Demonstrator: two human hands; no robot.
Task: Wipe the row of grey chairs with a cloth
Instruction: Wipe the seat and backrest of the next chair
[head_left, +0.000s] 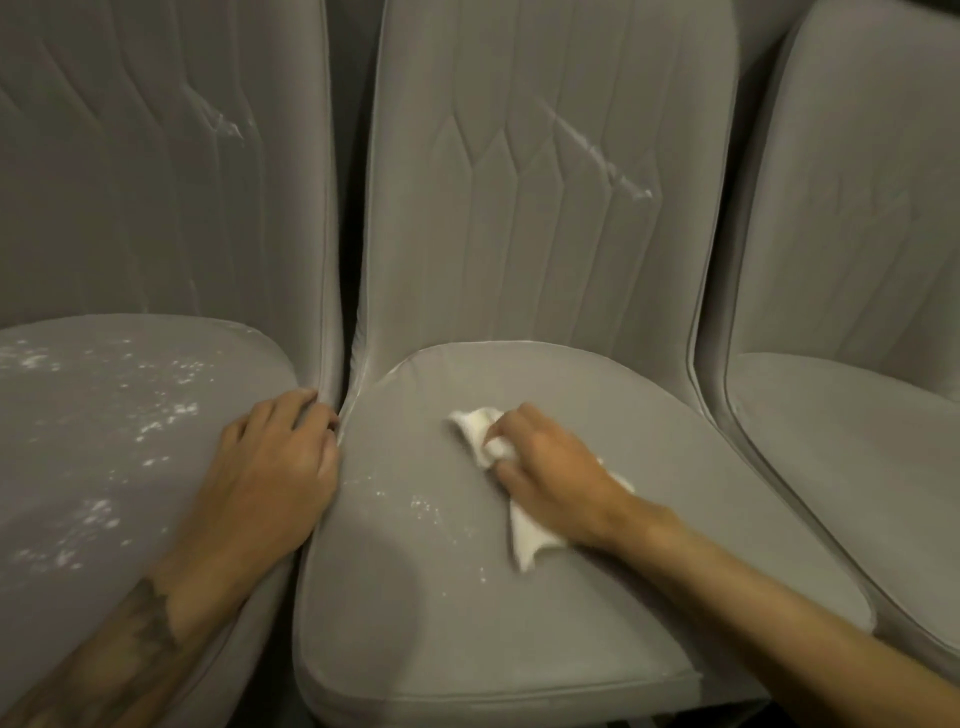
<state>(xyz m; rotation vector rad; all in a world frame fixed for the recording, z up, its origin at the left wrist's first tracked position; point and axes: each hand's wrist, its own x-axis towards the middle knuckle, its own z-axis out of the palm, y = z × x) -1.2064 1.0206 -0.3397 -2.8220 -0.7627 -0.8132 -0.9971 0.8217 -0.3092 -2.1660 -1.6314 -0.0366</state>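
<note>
**Now, a cloth on the middle seat**

Firmly bunched, the white cloth (524, 535) is held in the right hand (550, 467). The fingers curl round its upper folds and press it flat against the seat of the middle chair (467, 623), and a loose tail of it trails out under the wrist. Just left of the cloth, a few white specks (426, 506) dot the grey fabric. The left hand (275, 457) sits at the gap between seats, its fingers bent over the inner edge of the left chair (104, 467), whose cushion is thickly speckled with white. A pale streak (608, 161) slants across the middle chair's stitched back. The right chair (857, 441) stands close beside it, partly out of view.
</note>
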